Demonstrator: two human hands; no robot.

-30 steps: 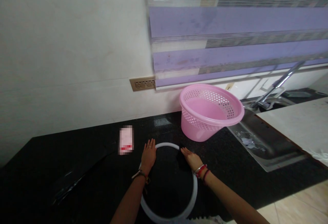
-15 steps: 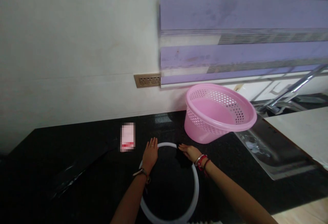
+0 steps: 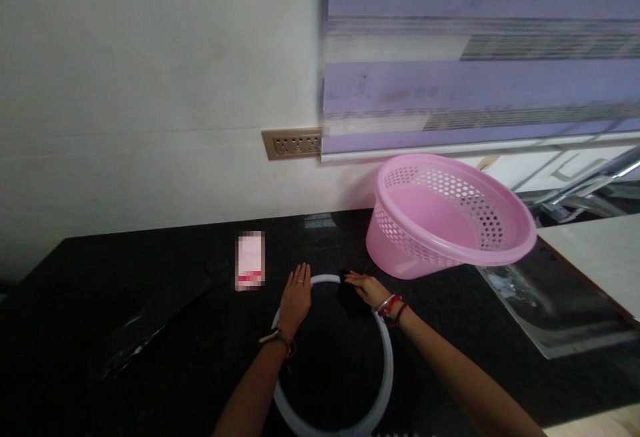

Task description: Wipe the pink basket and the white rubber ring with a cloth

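A white ring-shaped rim [image 3: 389, 357] lies in front of me, dark inside; whether it is a loose ring or a container's edge I cannot tell. My left hand [image 3: 296, 297] rests on its far left part, fingers stretched out, palm down. At the far right of the rim, the fingers of my right hand [image 3: 367, 288] are bent and close together on a piece of black plastic [image 3: 353, 300] that covers the rim there. Its thumb is hidden. More black plastic [image 3: 145, 334] with shiny creases lies on the black countertop [image 3: 210, 384] to the left.
A pink perforated basket [image 3: 425, 250] stands tilted beyond my right hand. To its right are a steel sink [image 3: 555, 317], a white board [image 3: 595, 250] and a faucet [image 3: 600, 180]. A blurred pink-and-white item [image 3: 250, 260] lies beyond my left hand. A socket panel [image 3: 293, 144] is on the wall.
The view has shifted, so the basket and sink appear further right. Both hands keep their places on the rim, with only slight movement of the right fingers.
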